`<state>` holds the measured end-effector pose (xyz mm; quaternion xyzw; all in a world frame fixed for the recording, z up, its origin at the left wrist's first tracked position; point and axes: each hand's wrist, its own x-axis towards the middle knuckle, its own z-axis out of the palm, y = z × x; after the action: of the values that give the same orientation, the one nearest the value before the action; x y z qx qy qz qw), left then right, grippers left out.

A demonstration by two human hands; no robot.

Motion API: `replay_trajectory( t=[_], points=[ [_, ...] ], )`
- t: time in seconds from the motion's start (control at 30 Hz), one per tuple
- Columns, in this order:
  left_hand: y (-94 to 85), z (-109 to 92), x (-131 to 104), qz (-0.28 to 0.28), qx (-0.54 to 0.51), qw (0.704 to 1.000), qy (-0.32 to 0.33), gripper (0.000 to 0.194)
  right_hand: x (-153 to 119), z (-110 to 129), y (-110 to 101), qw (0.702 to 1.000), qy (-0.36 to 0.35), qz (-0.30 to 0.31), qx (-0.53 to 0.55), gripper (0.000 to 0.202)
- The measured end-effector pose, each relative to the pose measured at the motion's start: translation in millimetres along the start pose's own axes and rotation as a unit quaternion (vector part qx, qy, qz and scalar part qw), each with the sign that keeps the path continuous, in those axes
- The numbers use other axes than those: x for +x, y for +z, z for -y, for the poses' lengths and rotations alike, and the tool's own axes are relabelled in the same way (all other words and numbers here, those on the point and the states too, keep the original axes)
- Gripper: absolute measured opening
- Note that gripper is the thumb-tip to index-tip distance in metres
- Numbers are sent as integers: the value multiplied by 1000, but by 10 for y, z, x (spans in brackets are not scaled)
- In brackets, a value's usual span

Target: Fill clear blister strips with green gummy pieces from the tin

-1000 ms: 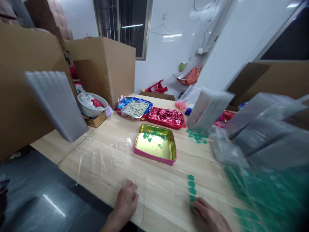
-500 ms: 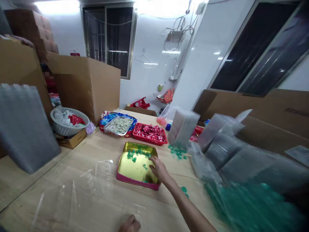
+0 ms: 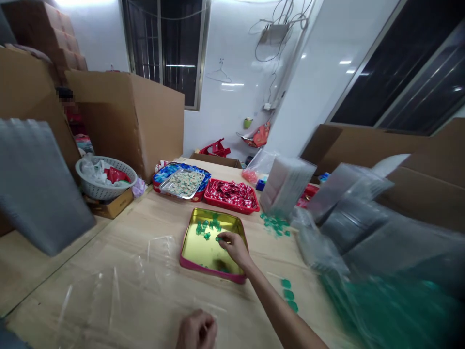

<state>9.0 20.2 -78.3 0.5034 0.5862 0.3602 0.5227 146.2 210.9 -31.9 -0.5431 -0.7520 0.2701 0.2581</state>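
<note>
My right hand (image 3: 234, 248) reaches over the right side of a gold tin tray (image 3: 198, 249) with a pink outer rim. Its thumb and fingertips pinch a small green piece (image 3: 218, 239). Several more green pieces (image 3: 207, 235) lie in the tray's back half. My left hand (image 3: 198, 330) rests at the bottom centre, its fingers curled; what they hold, if anything, is hidden. Clear plastic sheets (image 3: 119, 295) lie to the left of it. A short row of green pieces (image 3: 288, 294) sits on the wooden table (image 3: 163, 220) right of my right forearm.
Behind the tray stand a red tray of red packets (image 3: 232, 195) and a silver tray (image 3: 183, 184) on blue packets. Clear plastic stacks (image 3: 286, 186) and green bags (image 3: 403, 310) fill the right. A white basket (image 3: 105, 179) and grey stack (image 3: 43, 189) are left.
The view has shifted slightly. My right hand has gone from open fingers to a pinch on a green piece in the tray. More of my left hand shows.
</note>
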Motion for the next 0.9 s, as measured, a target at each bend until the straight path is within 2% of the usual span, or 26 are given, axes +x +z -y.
replay_trajectory(
  t=[0.07,0.13,0.17,0.23,0.33,0.4,0.53,0.6,0.73,0.9],
  points=[
    [-10,-203,-28,-28,-188,980,-59,42,-395,167,16,992,-30,30,115,20],
    [-30,-403,-64,-44,-387,917,-89,45,-826,345,36,970,-57,68,227,22],
    [-40,-481,-84,-18,-456,884,-101,43,-1031,427,45,961,-64,80,257,25],
    [-51,-568,-132,12,-530,838,-128,33,-1382,555,60,959,-59,86,265,31],
    [-34,-548,-245,-1,-544,819,-182,28,-1722,616,81,950,-26,57,305,23],
    [-8,-497,-344,-10,-531,824,-196,26,-1848,580,98,927,5,40,373,14],
    [36,-462,-527,-7,-476,866,-153,12,-1992,464,143,877,76,13,475,23],
    [51,-475,-584,-4,-442,888,-126,12,-2045,435,171,860,95,-3,501,24],
    [87,-455,-629,-5,-384,921,-69,16,-2140,427,239,847,107,-19,520,23],
    [91,-311,-578,-34,-286,956,-59,15,-2151,338,353,857,141,23,495,21]
  ],
)
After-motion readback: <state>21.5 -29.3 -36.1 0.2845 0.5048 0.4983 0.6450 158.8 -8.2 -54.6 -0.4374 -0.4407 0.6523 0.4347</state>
